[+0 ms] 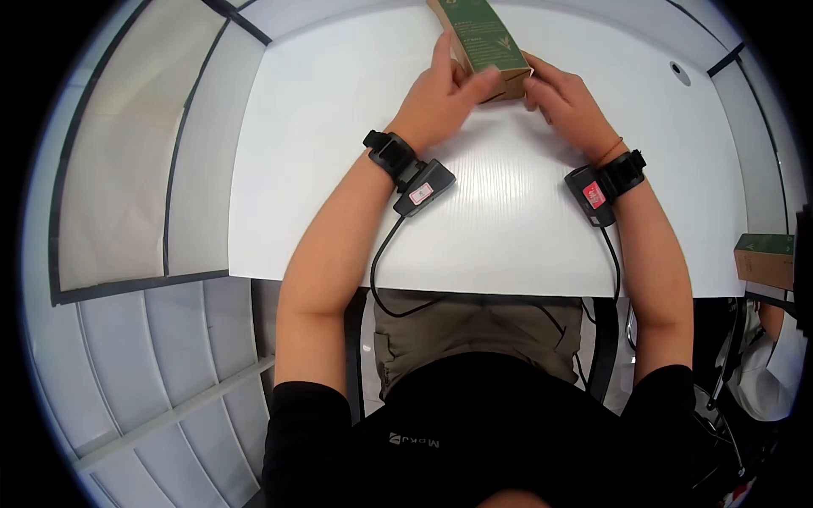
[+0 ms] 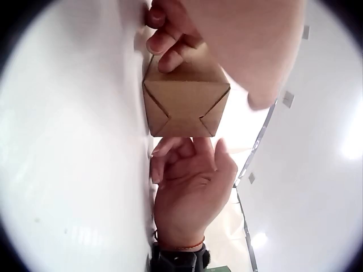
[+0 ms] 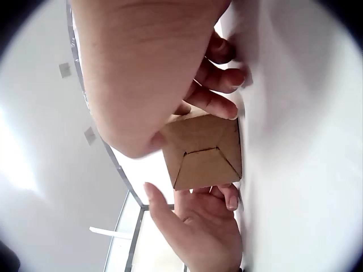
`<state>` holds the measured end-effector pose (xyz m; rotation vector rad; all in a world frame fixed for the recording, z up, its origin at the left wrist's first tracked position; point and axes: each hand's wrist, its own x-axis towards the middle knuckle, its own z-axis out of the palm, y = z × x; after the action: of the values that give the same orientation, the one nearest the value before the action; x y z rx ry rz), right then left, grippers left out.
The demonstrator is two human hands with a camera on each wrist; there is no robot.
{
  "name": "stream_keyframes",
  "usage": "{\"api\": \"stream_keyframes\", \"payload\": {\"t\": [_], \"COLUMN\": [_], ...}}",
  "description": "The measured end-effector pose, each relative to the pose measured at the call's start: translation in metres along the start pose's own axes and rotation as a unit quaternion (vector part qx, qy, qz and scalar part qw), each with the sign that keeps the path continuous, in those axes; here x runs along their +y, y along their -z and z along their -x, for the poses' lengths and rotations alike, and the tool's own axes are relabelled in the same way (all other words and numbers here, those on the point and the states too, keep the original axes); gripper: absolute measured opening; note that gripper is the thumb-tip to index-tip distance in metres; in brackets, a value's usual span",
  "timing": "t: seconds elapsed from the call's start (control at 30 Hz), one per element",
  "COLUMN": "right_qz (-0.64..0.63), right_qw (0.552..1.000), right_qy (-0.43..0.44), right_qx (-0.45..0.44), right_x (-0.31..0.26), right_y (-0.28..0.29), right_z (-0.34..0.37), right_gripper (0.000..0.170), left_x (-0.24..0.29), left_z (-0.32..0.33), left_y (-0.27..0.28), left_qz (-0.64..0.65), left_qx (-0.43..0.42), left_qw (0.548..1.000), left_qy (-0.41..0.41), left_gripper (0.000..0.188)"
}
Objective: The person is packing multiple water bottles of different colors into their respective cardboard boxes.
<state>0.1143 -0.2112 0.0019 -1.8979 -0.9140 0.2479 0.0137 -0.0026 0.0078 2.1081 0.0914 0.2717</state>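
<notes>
A long cardboard box (image 1: 484, 41) with a green printed top lies on the white table, its plain brown end toward the person. My left hand (image 1: 436, 102) is at the box's left side, fingers along that side and thumb reaching over near the close end. Along the opposite side, my right hand (image 1: 572, 108) has its loosely bent fingers by the near corner. In the left wrist view, the folded end flaps (image 2: 186, 110) lie flat, and the right palm faces the box with its thumb raised. The right wrist view shows the left thumb standing away from the cardboard.
The white table (image 1: 508, 237) has a round cable hole (image 1: 679, 74) at the right. Low partitions (image 1: 199, 144) border it. Another green and brown box (image 1: 765, 261) sits beyond the right edge. Cables run from both wrist cameras (image 1: 425, 188) toward the person's lap.
</notes>
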Motion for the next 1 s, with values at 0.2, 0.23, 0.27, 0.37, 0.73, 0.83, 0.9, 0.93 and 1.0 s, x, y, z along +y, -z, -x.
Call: {"api": "stream_keyframes", "payload": {"t": [0.2, 0.23, 0.27, 0.37, 0.73, 0.83, 0.9, 0.93, 1.0], "right_qz": [0.008, 0.008, 0.009, -0.044, -0.251, -0.268, -0.284, -0.292, -0.180], "right_qw": [0.997, 0.997, 0.997, 0.994, 0.967, 0.961, 0.956, 0.952, 0.978], "right_qy": [-0.064, -0.059, -0.055, -0.087, 0.020, 0.058, 0.072, 0.091, 0.100], "right_qx": [0.054, 0.054, 0.054, 0.057, -0.050, -0.046, -0.023, -0.009, 0.019], "right_x": [-0.002, 0.000, 0.003, -0.002, -0.022, -0.022, -0.023, -0.014, -0.004], "right_y": [-0.006, -0.005, -0.005, -0.008, -0.004, -0.005, -0.006, -0.009, -0.011], "right_z": [-0.008, -0.009, -0.010, -0.009, 0.005, 0.002, 0.003, 0.000, -0.002], "right_gripper": [0.055, 0.055, 0.055, 0.053, 0.061, 0.076, 0.082, 0.089, 0.090], "left_x": [0.000, -0.005, -0.011, -0.032, 0.000, 0.000, -0.003, -0.001, -0.005], "left_z": [-0.011, -0.013, -0.013, -0.022, -0.001, -0.002, -0.001, 0.000, -0.003], "left_y": [-0.003, -0.009, -0.013, -0.015, -0.002, 0.003, 0.000, 0.002, -0.003], "left_qz": [-0.061, -0.085, -0.108, -0.112, 0.158, 0.200, 0.175, 0.127, 0.111], "left_qx": [0.033, 0.051, 0.068, 0.041, -0.069, -0.092, -0.078, -0.081, -0.040], "left_qw": [0.997, 0.995, 0.992, 0.989, 0.985, 0.975, 0.976, 0.983, 0.981], "left_qy": [0.022, 0.001, -0.019, -0.084, -0.008, -0.037, -0.103, -0.101, -0.156], "left_gripper": [0.063, 0.062, 0.061, 0.057, 0.073, 0.094, 0.100, 0.113, 0.107]}}
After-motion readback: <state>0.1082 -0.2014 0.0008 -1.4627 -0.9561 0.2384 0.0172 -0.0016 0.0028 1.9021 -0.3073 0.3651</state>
